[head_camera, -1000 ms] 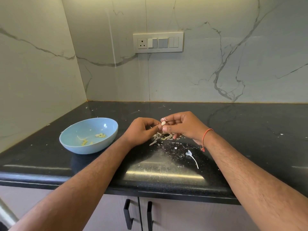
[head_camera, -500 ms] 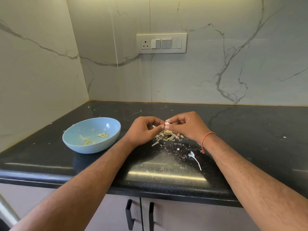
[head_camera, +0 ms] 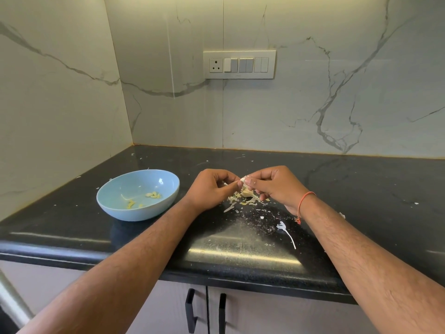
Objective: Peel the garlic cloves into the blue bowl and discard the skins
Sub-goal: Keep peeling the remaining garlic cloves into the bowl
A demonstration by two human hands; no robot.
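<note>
Both hands meet above the black counter (head_camera: 361, 189). My right hand (head_camera: 274, 186) pinches a small white garlic clove (head_camera: 242, 180) between thumb and fingers. My left hand (head_camera: 209, 191) has its fingers curled and its fingertips on the same clove. Below them lies a piece of garlic bulb (head_camera: 246, 193) amid a pile of papery skins (head_camera: 237, 201). The blue bowl (head_camera: 115, 203) sits to the left of my left hand and holds a few peeled cloves (head_camera: 153, 195).
Skin flakes and a long white strip (head_camera: 286, 231) are scattered on the counter in front of my hands. Marble walls close the back and left. A switch panel (head_camera: 239, 64) is on the back wall. Cabinet doors with black handles (head_camera: 190, 309) are below the counter edge.
The hands have stayed together on the clove, shifting only slightly. The garlic piece below them shows more. The camera has tilted a little.
</note>
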